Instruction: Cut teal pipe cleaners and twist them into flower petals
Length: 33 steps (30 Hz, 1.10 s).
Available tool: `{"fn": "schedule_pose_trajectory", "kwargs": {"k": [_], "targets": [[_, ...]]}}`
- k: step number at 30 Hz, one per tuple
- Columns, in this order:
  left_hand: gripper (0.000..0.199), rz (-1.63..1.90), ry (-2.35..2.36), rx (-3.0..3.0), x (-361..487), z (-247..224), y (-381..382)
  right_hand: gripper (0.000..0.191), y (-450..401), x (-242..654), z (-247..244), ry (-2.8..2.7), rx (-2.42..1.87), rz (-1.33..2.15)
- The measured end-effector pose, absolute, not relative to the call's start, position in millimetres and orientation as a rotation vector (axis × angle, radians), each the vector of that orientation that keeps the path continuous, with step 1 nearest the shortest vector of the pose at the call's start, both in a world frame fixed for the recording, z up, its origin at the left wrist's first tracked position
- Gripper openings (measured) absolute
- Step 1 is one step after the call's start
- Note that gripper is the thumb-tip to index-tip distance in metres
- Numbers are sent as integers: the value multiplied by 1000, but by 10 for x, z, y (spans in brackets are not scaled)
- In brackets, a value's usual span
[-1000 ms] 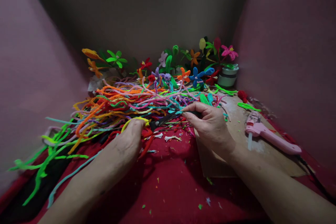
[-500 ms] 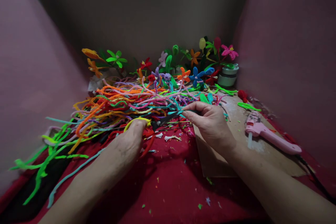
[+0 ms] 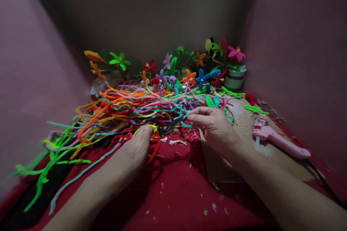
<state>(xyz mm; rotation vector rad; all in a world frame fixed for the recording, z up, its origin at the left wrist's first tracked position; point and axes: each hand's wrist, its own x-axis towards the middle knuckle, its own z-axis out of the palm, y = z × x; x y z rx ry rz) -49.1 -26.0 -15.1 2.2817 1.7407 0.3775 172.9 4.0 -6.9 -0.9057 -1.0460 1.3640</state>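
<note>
The left hand [image 3: 139,142] grips the scissors [image 3: 164,129], blades slanting away rightward to the blue stem [image 3: 186,116], which the right hand [image 3: 217,124], nearer it, pinches above the tabletop [image 3: 176,184].

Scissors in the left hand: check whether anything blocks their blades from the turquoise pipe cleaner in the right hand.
Nothing visible does. The scissors point from the left hand toward the right hand, their tips right at the turquoise pipe cleaner it pinches. Loose strands lie behind, but none visibly crosses between.
</note>
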Motion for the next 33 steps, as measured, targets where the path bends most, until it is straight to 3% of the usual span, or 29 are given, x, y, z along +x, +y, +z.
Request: {"fn": "schedule_pose_trajectory", "kwargs": {"k": [10,25,33], "targets": [[15,325,1652,2399,-471,-144,-283,9,44,1713,-35,-852,-833,1572],[19,523,1718,2486,-480,-180,-294,3,-13,1716,-33,-1108,-939,1187],[15,416,1692,2582,-487,-172,-284,2,-28,1694,-39,-1165,-954,1120]]}}
